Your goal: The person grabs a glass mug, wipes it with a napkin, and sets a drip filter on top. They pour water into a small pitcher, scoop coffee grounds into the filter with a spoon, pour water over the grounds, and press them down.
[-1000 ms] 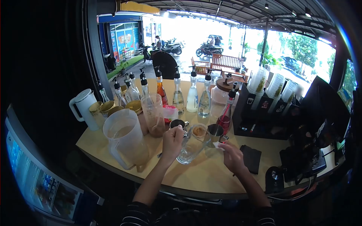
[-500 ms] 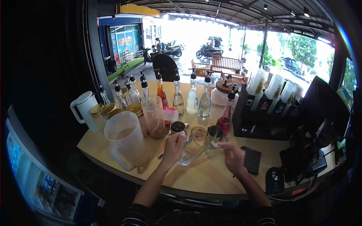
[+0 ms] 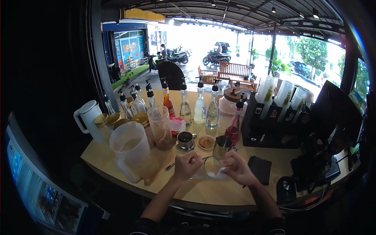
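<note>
Blue print runs up the milky bottle and pale emblems mark the black cup stand, but the lettering on both is too small to read. The glass mug is above the near part of the tabletop, tipped over, its long axis running roughly sideways and its mouth facing the right hand. The left hand is closed on its opposite side; the right pinches a white tissue at the rim.
</note>
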`<state>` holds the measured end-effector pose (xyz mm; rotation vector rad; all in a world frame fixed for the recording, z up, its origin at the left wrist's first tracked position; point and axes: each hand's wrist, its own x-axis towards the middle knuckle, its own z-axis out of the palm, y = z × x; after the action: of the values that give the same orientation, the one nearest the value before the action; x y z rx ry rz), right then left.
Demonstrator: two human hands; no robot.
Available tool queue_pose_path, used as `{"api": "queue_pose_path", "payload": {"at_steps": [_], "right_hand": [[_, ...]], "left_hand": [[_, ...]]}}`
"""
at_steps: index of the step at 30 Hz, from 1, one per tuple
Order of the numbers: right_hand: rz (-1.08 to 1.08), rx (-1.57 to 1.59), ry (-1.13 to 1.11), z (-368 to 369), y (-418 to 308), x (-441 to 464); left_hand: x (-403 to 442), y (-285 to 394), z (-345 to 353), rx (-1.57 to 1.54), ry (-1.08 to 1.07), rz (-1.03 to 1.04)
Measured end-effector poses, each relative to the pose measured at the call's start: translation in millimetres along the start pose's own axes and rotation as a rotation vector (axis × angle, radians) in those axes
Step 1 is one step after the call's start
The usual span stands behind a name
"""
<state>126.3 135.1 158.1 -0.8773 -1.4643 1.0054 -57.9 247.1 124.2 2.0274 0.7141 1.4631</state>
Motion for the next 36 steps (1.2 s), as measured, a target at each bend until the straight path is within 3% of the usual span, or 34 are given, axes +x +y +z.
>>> {"api": "queue_pose_path", "payload": {"at_steps": [3, 4, 5, 7, 8, 11, 12, 14, 19, 21, 22, 24, 25, 27, 31, 36], "right_hand": [[-0.111, -0.202, 0.302, -22.8, 0.1, 8.4], [-0.105, -0.203, 0.305, -19.7, -2.1, 13.8], [-0.144, -0.239, 0.207, -12.1, -4.2, 21.5], [-0.236, -0.449, -0.037, 5.4, -1.2, 33.1], [-0.238, -0.455, -0.030, 4.5, 2.8, 36.2], [0.002, 0.103, -0.053, 0.8, 12.5, 40.0], [0.009, 0.107, -0.050, 0.7, 20.8, 38.1], [0.032, 0.596, -0.066, -3.2, 43.9, 40.2], [0.063, 0.732, 0.123, 11.5, 49.5, 34.3], [0.030, 0.595, 0.319, 20.4, 51.1, 28.2], [0.029, 0.595, 0.314, 24.6, 54.0, 24.4], [-0.177, 0.150, 0.511, 32.5, 59.3, 16.1], [-0.182, -0.009, 0.542, 38.9, 49.7, 10.4], [-0.202, -0.077, 0.609, 50.3, 46.3, 6.3], [-0.305, -0.247, 0.763, 57.2, 57.5, 5.1], [-0.450, -0.456, 0.833, 45.4, 79.2, 10.5]], "left_hand": [[-0.3, -4.8, -0.4, -0.083, -0.023, 0.092], [0.3, -4.4, 3.0, -0.076, -0.054, 0.193], [-0.2, -3.8, 7.5, -0.072, -0.086, 0.296], [-3.0, -3.1, 17.9, -0.129, -0.026, 0.246], [-3.8, -4.1, 22.2, -0.178, 0.040, 0.198], [-6.1, -10.0, 27.1, -0.245, 0.047, 0.084], [-9.0, -9.7, 28.7, -0.265, 0.053, 0.023], [-11.9, -8.1, 36.7, -0.353, 0.089, -0.065], [-18.2, -22.0, 44.0, -0.552, 0.168, -0.227], [-20.8, -27.0, 46.9, -0.645, 0.201, -0.340], [-21.6, -30.4, 47.8, -0.643, 0.205, -0.338], [-21.1, -37.5, 50.7, -0.828, 0.231, -0.413], [-18.1, -39.5, 54.6, -0.830, 0.236, -0.407], [-12.4, -43.5, 63.9, -0.712, 0.472, -0.442], [-14.8, -47.2, 63.0, -0.740, 0.392, -0.358], [-15.5, -29.1, 60.9, -0.665, 0.349, -0.623]]}}
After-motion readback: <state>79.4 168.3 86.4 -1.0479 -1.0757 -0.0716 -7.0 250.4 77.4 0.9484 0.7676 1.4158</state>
